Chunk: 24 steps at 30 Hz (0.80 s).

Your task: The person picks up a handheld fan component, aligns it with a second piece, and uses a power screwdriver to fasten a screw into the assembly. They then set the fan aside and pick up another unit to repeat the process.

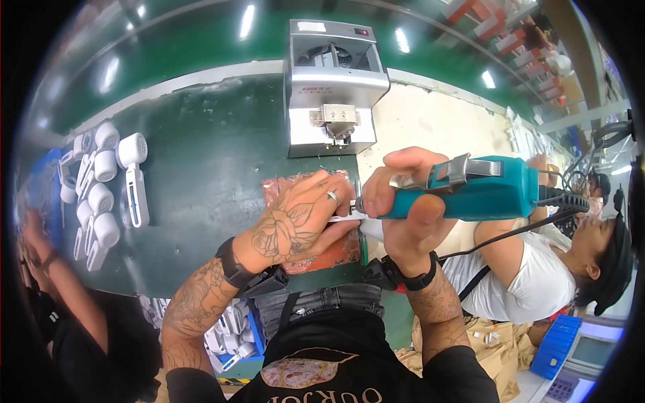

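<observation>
My right hand [418, 225] is wrapped round a teal electric screwdriver [494, 195] with a metal lever on its side and a cable at its rear end. The tool lies almost level, its tip pointing left. My left hand [285, 225] pinches a white plastic piece [351, 213] at that tip; the fingers hide most of the piece. Whether the bit touches a screw I cannot make out. Both hands are above a worn red mat [322, 260] on the dark green table [201, 154].
Beyond the mat stands a grey metal screw feeder [336, 87]. Several white round-headed handheld devices [132, 151] lie at the left. Below the table edge a blue bin [254, 336] holds more white parts. A person in white [537, 269] sits at right; another's arm [74, 289] shows at left.
</observation>
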Tool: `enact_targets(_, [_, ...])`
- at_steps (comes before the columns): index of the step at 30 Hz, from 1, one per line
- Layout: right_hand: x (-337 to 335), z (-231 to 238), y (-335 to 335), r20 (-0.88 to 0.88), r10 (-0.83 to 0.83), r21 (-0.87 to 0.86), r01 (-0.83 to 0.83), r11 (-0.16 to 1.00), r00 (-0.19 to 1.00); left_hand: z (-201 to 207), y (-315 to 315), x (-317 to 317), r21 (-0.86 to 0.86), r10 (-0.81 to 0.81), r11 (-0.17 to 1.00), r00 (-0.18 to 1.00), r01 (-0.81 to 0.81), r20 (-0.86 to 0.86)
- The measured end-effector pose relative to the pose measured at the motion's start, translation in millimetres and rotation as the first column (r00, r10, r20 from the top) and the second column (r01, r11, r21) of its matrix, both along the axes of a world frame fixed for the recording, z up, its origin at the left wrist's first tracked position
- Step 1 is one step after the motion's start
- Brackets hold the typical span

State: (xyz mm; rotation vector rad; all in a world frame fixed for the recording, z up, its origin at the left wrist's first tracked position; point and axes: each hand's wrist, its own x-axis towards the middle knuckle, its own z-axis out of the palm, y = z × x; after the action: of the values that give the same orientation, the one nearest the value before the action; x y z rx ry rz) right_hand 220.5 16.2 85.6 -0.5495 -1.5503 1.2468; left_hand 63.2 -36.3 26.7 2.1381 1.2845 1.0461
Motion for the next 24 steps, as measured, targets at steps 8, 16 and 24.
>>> enact_targets(8, [5, -5, 0, -0.012, -0.007, 0.030, 0.007, 1.000, 1.000, 1, 0, 2, -0.024, 0.001, 1.000, 0.998, 0.001, 0.059])
enact_targets(16, [7, -2, 6, -0.029, 0.029, -0.027, -0.030, 0.999, 0.999, 3, -1, 6, -0.068, 0.071, 0.995, 0.995, -0.066, 0.069])
enact_targets(24, [7, 21, 18, -0.123, 0.046, 0.003, -0.046, 0.999, 0.991, 22, -5, -1, -0.208, 0.094, 0.973, 0.995, -0.098, -0.029])
